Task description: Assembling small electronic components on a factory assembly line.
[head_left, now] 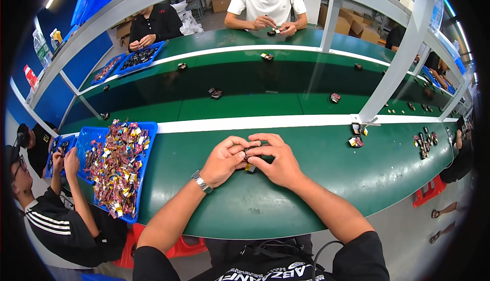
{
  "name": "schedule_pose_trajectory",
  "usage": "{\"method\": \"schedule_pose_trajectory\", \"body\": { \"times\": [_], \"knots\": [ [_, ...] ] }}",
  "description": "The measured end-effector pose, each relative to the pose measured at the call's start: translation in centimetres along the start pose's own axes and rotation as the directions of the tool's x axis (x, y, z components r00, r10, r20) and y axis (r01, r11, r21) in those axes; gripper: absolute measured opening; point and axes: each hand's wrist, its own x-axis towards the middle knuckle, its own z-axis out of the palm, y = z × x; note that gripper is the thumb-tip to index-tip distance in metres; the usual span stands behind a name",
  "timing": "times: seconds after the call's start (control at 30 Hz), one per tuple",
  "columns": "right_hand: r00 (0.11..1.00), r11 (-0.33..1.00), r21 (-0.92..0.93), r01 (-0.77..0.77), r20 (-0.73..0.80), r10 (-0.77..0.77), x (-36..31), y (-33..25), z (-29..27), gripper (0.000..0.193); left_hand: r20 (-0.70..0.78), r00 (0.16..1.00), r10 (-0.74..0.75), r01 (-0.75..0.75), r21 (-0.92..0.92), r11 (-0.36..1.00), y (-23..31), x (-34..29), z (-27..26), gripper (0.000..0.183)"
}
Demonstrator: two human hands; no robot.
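Observation:
My left hand (223, 162), with a metal watch on its wrist, and my right hand (279, 161) meet over the green work surface in front of me. Both are closed, fingertips together, around a small dark piece with a yellow tab (250, 167). Fingers cover most of it, so its exact kind does not show. To the left, a blue tray (149, 151) is heaped with small reddish-brown parts (115, 171) carrying yellow and white tabs. Right of my hands, a few similar parts (356, 141) lie near the white rail.
A green conveyor belt (235, 105) with scattered parts runs beyond the white rail (255, 123). A grey metal post (395, 56) rises at the right. More parts (425, 142) lie in a cluster at the far right. Co-workers sit at the left and across, one in a white shirt (268, 5).

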Motion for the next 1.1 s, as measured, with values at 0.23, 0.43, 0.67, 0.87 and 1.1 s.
{"method": "schedule_pose_trajectory", "body": {
  "times": [0.23,0.43,0.67,0.87,1.1],
  "knots": [
    [0.996,0.996,-0.038,0.084,-0.033,-0.085,0.3,-1.7,0.1,0.019,-0.02,0.997,0.08,-0.08,0.018,0.997,-0.4,0.0,-0.1,0.017],
    [0.982,0.979,-0.143,0.144,-0.103,-0.159,0.0,-1.6,0.1,0.018,0.012,0.994,0.107,-0.107,-0.012,0.994,-0.5,0.1,-0.3,0.018],
    [0.987,0.987,-0.103,0.126,-0.085,-0.134,0.1,-1.3,0.3,0.019,0.002,0.995,0.104,-0.104,-0.021,0.994,-0.5,0.1,-0.3,0.018],
    [0.996,0.998,0.026,0.064,-0.059,-0.063,0.1,-0.8,0.6,0.018,-0.044,0.994,0.101,-0.102,-0.008,0.995,-0.5,-0.1,0.0,0.019],
    [0.966,0.968,-0.174,0.18,-0.156,-0.207,0.3,-1.0,0.4,0.02,-0.09,0.994,0.067,-0.064,0.042,0.997,-0.4,0.1,0.1,0.019]
  ]
}}
